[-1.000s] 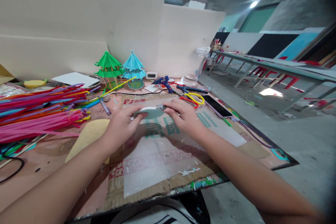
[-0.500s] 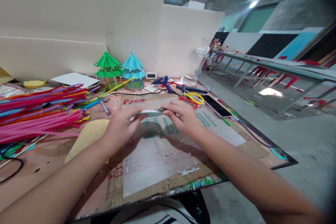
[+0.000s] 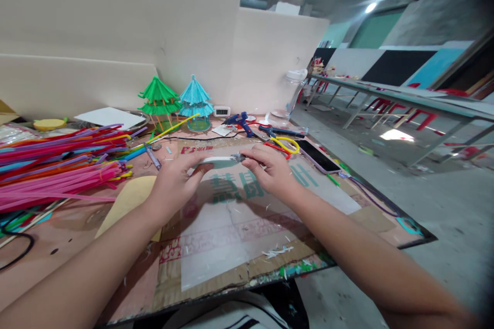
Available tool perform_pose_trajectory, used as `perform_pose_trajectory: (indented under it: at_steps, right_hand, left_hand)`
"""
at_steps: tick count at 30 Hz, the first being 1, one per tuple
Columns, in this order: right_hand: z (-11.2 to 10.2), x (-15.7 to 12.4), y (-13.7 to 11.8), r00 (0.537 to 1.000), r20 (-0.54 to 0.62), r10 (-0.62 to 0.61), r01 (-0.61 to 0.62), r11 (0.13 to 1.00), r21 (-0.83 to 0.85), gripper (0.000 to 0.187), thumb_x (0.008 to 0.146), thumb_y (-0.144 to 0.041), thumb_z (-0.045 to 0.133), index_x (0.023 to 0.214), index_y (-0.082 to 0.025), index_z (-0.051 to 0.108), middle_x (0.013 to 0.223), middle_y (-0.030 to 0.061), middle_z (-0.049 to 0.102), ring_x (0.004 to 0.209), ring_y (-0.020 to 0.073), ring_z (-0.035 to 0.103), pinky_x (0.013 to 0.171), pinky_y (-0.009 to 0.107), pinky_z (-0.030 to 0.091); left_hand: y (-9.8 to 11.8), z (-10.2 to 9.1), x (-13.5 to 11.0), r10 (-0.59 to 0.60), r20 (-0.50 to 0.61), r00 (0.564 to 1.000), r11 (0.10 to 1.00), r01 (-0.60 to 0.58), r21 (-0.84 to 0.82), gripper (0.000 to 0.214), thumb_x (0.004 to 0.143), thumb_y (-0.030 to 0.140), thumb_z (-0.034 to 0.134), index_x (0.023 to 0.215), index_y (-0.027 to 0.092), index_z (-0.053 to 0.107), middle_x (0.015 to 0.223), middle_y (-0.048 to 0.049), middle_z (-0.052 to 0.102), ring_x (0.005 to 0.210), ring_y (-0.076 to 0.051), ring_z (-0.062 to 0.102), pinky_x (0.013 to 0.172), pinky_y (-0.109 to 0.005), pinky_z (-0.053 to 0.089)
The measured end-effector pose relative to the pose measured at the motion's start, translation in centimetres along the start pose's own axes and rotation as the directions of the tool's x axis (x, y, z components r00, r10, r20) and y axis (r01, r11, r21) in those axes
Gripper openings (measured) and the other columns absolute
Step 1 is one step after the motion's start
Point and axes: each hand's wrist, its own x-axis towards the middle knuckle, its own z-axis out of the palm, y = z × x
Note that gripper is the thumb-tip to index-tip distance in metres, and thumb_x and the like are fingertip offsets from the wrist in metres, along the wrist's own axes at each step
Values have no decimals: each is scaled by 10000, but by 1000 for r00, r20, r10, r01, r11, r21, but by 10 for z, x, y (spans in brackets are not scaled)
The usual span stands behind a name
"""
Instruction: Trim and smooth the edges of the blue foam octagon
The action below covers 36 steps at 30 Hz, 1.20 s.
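Note:
My left hand [image 3: 180, 175] pinches a thin, flat white piece with a rounded edge [image 3: 219, 160] between thumb and fingers, above the board. At its right end, my right hand [image 3: 266, 167] is closed on a small dark grey thing [image 3: 238, 157] that touches the white piece; its kind is too small to make out. Both hands hover over a translucent white sheet [image 3: 216, 262] lying on printed cardboard [image 3: 170, 277]. White shavings [image 3: 277, 252] lie on the sheet near the front edge.
Pipe cleaners [image 3: 57, 164] are heaped at left. Green [image 3: 159, 95] and blue [image 3: 195, 95] pagoda-like models stand behind. A glue gun [image 3: 241, 122], yellow-handled scissors [image 3: 287, 145], a phone [image 3: 318, 156] and a clear jug [image 3: 291, 95] are toward the right.
The white piece has tilted, so more of its shaded face shows. My right hand has shifted slightly to the right with the small grey thing.

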Motion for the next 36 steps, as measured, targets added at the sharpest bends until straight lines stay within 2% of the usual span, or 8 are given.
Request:
perform_pose_trajectory:
  at_steps: [15,21,25,32,36]
  right_hand:
    - [3,-2,0,999,-13,-35,35,999,-21,323,992,-403,464,1047,-209,717,766,37,615,738,165,584,680,292,463]
    - [1,1,0,995,-77,-56,56,998,4,300,983,-400,485,1041,-199,699,787,43,656,744,170,604,688,301,467]
    - [0,1,1,998,-39,-59,59,998,-3,295,978,-391,495,1024,-186,702,767,39,649,712,166,593,679,302,463]
    - [3,-1,-4,998,-4,-70,70,998,-9,284,978,-366,503,1018,-180,714,735,25,616,689,152,578,657,280,451]
    - [4,-2,-4,996,-9,-89,89,996,-21,301,982,-365,499,1026,-164,719,743,32,619,696,148,581,656,272,449]
  left_hand:
    - [0,1,0,33,11,999,999,-33,-20,244,894,289,548,1052,230,725,979,-16,755,876,-193,676,853,-288,507]
    - [-2,1,1,48,-23,999,999,-48,3,256,890,265,558,1085,250,723,982,-6,760,862,-186,684,814,-277,524]
    - [-3,0,1,71,-43,997,997,-70,24,250,889,257,561,1076,252,726,966,0,765,842,-182,692,803,-274,533]
    - [-6,2,-1,197,-43,980,978,-193,79,233,891,209,564,1059,246,721,996,-10,762,880,-174,696,825,-264,530]
    - [-8,3,-2,194,-39,980,978,-190,88,229,891,213,568,1054,251,723,1002,-9,762,888,-178,698,823,-265,533]
